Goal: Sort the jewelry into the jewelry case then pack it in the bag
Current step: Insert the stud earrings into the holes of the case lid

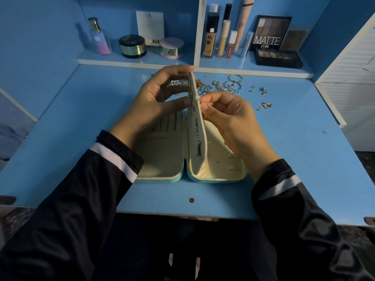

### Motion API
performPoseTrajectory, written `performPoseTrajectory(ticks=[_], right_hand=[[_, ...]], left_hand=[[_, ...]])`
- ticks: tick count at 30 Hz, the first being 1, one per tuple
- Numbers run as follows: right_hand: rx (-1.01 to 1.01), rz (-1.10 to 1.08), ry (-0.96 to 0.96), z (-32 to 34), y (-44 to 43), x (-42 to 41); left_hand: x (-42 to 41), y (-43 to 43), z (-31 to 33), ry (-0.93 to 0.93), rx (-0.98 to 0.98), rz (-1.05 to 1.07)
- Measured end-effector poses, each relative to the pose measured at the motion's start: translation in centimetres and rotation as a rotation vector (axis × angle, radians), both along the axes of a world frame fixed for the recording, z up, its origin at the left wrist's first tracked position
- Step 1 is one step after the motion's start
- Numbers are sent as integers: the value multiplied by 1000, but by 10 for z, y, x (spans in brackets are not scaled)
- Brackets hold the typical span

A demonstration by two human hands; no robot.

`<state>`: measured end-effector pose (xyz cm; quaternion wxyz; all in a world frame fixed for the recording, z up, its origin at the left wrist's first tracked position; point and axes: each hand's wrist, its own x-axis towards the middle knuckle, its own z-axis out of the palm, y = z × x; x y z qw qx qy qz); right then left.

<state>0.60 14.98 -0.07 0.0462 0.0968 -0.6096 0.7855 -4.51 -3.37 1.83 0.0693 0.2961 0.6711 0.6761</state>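
An open jewelry case with a teal shell and cream lining lies on the blue desk. Its cream middle flap stands upright, with several small earrings pinned on its left face. My left hand holds the flap's top edge, fingers against the left face. My right hand pinches at the flap's right side near the top; what it pinches is too small to tell. Loose gold and silver jewelry lies scattered behind the case. No bag is in view.
A shelf at the back holds a perfume bottle, round jars, cosmetic tubes and eyeshadow palettes. Small star charms lie at the right. A white panel borders the desk's right side.
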Motion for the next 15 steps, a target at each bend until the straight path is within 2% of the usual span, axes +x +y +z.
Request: performPoseTrajectory(ticks=[15], right_hand=[[184, -84, 143, 2, -1, 5]], left_hand=[[1, 1, 0, -2, -9, 2]])
